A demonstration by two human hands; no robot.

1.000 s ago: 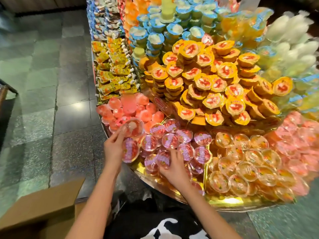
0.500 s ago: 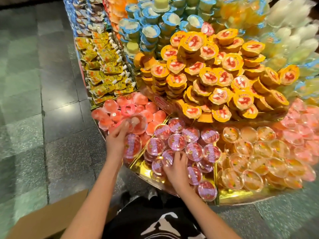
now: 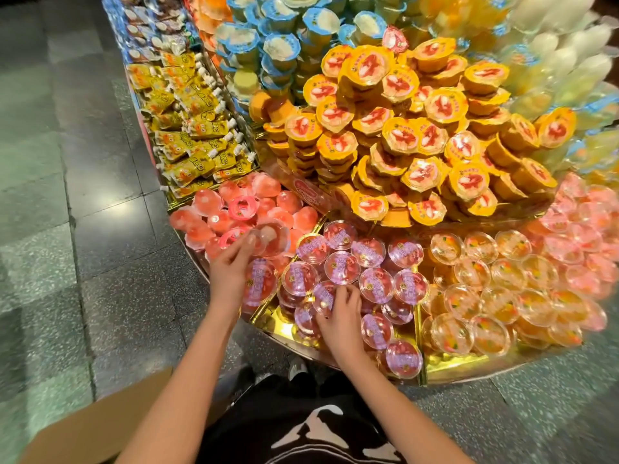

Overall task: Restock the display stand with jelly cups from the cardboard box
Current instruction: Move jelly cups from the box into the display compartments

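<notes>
The round display stand has gold-lined compartments full of jelly cups. In the front compartment lie several pink-lidded jelly cups. My left hand grips two cups at that compartment's left edge: a clear pink one under the fingertips and a pink-lidded one against the palm. My right hand reaches into the pile, its fingers curled on a tilted pink-lidded cup. A flap of the cardboard box shows at bottom left; its inside is hidden.
Pink peach cups fill the left section and clear orange cups the right. Yellow-lidded cups are stacked high behind, with blue-lidded cups and yellow pouches further back. Grey tiled floor surrounds the stand.
The view has drawn closer to the stand. Both hands stay at the front compartment; the right hand has shifted slightly among the pink-lidded cups, and the left still holds its two cups.
</notes>
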